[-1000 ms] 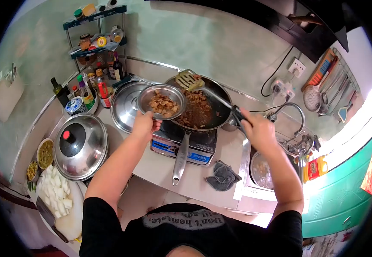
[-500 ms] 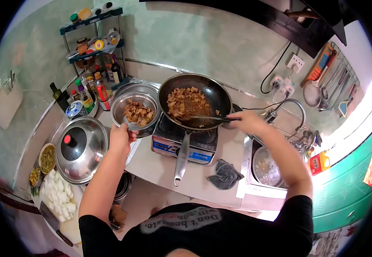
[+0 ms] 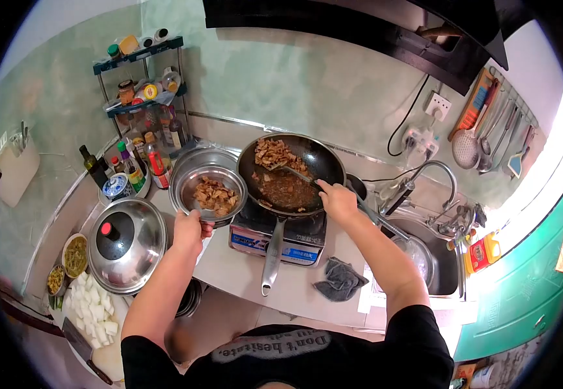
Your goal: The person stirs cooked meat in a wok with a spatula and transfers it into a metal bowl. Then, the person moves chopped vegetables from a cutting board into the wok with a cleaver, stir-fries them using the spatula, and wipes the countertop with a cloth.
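My left hand (image 3: 191,229) grips the near rim of a steel bowl (image 3: 178,189) that holds browned meat pieces (image 3: 216,196). Just right of the bowl, a dark wok (image 3: 325,159) sits on the portable stove (image 3: 304,251), its steel handle (image 3: 272,258) pointing toward me. Meat is heaped at the wok's far left, with brown liquid and small bits nearer me. My right hand (image 3: 338,202), fingers closed, holds the spatula (image 3: 299,174) by its handle; the blade lies in the wok against the meat.
A domed lid (image 3: 128,245) stands at the left, near a board with white vegetable chunks (image 3: 93,308) and a knife (image 3: 82,347). A grey cloth (image 3: 340,280) lies right of the stove, before the sink (image 3: 447,275). Bottles (image 3: 156,162) stand behind.
The bowl was beside, then over the wok's left edge earlier, and is now left of it. The spatula has come down from above the wok into it, and its blade has moved toward the back.
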`<state>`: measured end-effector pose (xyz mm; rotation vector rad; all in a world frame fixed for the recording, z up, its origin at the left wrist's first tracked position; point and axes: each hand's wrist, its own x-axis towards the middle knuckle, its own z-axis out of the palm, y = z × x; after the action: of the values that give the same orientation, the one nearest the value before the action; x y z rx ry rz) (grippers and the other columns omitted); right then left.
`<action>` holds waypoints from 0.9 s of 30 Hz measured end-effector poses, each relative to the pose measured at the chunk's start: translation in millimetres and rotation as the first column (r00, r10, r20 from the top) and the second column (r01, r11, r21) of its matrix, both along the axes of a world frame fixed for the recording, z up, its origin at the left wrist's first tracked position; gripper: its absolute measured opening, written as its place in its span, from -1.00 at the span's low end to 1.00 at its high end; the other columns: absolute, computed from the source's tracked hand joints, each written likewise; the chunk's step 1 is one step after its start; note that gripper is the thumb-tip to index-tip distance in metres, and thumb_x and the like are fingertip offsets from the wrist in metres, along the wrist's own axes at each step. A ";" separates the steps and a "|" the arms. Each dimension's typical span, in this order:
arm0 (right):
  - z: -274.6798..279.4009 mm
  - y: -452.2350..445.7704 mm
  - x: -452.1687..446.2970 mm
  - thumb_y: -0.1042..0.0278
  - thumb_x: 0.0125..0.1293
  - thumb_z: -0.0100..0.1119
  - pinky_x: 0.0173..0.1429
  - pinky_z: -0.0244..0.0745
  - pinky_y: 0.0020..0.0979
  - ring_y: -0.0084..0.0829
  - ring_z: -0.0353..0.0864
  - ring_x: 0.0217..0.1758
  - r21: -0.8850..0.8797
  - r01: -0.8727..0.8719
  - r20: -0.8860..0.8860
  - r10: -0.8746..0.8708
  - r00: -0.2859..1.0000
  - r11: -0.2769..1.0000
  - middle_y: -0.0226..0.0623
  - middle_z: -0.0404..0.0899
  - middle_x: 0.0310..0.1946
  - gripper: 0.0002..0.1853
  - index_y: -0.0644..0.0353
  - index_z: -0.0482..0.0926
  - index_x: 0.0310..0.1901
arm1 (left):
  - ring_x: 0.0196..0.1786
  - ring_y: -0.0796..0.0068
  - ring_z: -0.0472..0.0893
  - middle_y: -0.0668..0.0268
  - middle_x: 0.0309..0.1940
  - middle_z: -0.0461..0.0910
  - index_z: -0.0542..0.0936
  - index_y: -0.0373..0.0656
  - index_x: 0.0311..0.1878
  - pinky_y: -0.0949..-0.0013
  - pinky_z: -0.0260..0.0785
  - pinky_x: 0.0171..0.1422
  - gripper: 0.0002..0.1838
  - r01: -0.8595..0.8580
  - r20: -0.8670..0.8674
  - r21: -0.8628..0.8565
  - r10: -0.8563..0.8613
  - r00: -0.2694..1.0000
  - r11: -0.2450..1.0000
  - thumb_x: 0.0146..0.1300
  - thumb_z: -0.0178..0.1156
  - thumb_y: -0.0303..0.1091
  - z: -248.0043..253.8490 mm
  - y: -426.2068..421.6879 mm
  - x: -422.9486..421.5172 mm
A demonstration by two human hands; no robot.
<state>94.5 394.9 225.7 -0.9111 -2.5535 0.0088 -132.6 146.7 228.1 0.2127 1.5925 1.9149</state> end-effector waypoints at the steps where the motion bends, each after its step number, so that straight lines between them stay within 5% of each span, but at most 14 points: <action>1: 0.6 -0.4 0.2 0.26 0.13 0.01 -0.29 0.41 -0.22 -0.16 0.51 -0.36 0.001 0.001 -0.003 -0.001 1.000 1.000 -0.14 0.46 -0.44 -0.65 -0.08 0.41 0.00 | -0.70 0.50 0.38 0.14 -0.61 0.44 0.18 -0.16 -0.08 0.46 0.26 -0.68 -0.72 0.008 0.007 0.002 -0.008 1.000 1.000 0.09 -0.21 -0.51 0.2 1.0 0.6; 27: 64.2 -52.1 76.3 0.28 0.12 0.04 -0.45 0.35 -0.27 -0.24 0.45 -0.51 0.187 -0.068 -0.103 0.089 0.991 0.980 -0.26 0.37 -0.56 -0.65 -0.08 0.44 -0.01 | -0.68 0.55 0.37 0.25 -0.62 0.44 0.25 -0.12 -0.06 0.49 0.24 -0.68 -0.71 0.098 -0.049 0.021 -0.096 0.994 0.995 0.11 -0.22 -0.50 6.1 71.5 12.8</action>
<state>170.8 342.8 289.9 -0.7191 -2.4384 -0.1463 -119.8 218.3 234.2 0.3426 1.5622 1.8677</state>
